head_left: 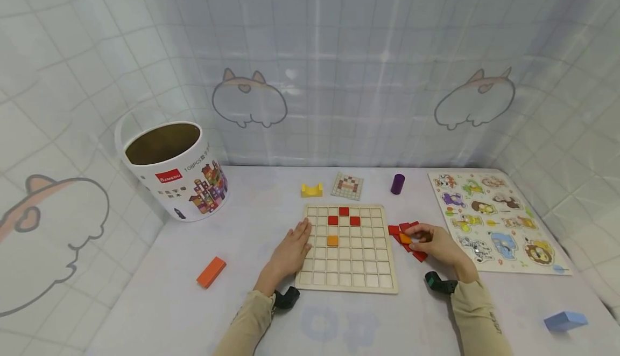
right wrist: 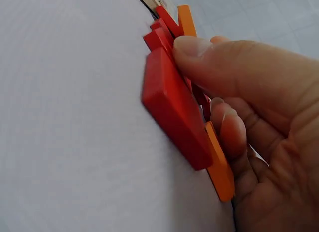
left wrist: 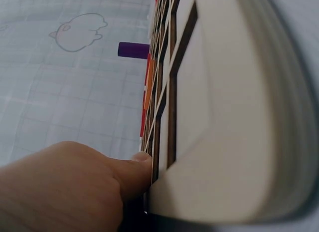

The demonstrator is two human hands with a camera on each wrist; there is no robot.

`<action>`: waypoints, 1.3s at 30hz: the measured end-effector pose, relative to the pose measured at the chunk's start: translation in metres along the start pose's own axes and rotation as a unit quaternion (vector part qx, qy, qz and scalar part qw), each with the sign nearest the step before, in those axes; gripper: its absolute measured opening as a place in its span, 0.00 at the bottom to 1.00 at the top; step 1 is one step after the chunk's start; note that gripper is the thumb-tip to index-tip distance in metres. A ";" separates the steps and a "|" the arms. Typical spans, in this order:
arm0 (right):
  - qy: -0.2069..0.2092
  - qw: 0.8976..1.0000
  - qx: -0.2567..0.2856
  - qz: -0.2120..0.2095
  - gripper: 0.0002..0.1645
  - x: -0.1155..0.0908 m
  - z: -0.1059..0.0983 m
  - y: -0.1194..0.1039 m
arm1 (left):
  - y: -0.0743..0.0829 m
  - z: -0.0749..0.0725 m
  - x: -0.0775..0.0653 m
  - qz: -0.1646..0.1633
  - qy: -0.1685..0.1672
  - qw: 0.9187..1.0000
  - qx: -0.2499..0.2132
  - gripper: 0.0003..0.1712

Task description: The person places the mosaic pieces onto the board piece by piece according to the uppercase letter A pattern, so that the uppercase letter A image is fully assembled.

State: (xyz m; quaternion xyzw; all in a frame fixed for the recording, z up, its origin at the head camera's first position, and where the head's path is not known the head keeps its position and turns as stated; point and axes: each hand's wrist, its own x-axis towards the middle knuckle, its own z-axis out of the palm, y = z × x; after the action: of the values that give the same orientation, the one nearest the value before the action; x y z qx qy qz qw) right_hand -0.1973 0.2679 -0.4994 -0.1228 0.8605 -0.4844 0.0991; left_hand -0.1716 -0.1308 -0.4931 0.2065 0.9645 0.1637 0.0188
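Observation:
A wooden grid board [head_left: 366, 267] lies flat in front of me in the head view. Three red square tiles [head_left: 344, 211] and one orange square tile [head_left: 332, 241] sit in its cells. My left hand [head_left: 290, 251] rests along the board's left edge with fingers extended; the left wrist view shows its thumb [left wrist: 134, 167] at the rim. Right of the board, my right hand [head_left: 438, 244] pinches an orange tile [right wrist: 187, 22] between thumb and fingers, over a loose pile of red tiles [head_left: 419, 256]. Another orange tile [right wrist: 220, 164] lies beside the curled fingers in the right wrist view.
Behind the board are a small pattern card [head_left: 347, 186], a yellow arch block [head_left: 312, 190] and a purple cylinder [head_left: 397, 184]. An animal puzzle board [head_left: 489, 221] lies right, a bucket [head_left: 179, 183] stands back left. An orange block [head_left: 211, 272] and blue block [head_left: 565, 321] flank the arms.

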 end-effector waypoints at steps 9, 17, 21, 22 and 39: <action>0.010 1.000 -0.004 0.012 0.19 0.002 0.003 -0.008 | -0.001 0.001 0.000 0.000 -0.001 1.000 0.000 0.31; 0.007 1.000 0.013 -0.008 0.19 0.016 0.014 -0.030 | 0.000 0.002 0.001 -0.003 -0.002 1.000 -0.003 0.31; 0.017 0.999 0.025 -0.015 0.19 0.023 0.021 -0.048 | 0.000 0.002 0.000 -0.005 -0.002 1.000 -0.004 0.30; 0.021 0.999 0.026 -0.020 0.19 0.025 0.023 -0.053 | 0.000 0.002 0.000 -0.005 -0.001 1.000 -0.004 0.30; -0.013 0.997 0.028 -0.067 0.16 0.045 0.063 -0.068 | 0.000 0.000 0.001 -0.004 0.000 1.000 -0.006 0.31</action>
State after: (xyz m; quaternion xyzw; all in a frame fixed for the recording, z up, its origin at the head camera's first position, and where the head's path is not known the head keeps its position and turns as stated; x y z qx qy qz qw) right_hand -0.2138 0.1689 -0.4752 -0.1836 0.8352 -0.5120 0.0810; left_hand -0.1721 -0.1300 -0.4933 0.2026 0.9642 0.1697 0.0209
